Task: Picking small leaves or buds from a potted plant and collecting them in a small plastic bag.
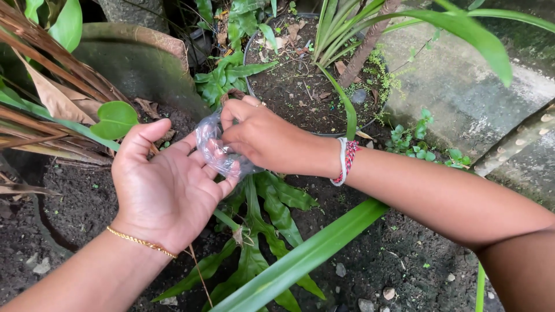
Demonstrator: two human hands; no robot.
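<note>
My left hand (165, 188) is held palm up over the soil, fingers spread, with a gold chain on the wrist. A crumpled piece of clear plastic (215, 149) lies across its fingertips. My right hand (263, 138) pinches the upper edge of that plastic between thumb and fingers; a red, white and blue braided band circles its wrist. Both hands hover above a small green fern (266, 231) growing in dark earth.
A round pot (312, 86) with soil and a long-leaved plant stands just behind the hands. A mossy curved pot wall (139, 63) is at back left, with dry brown leaves (52, 98) at left. A concrete slab (462, 92) lies at right.
</note>
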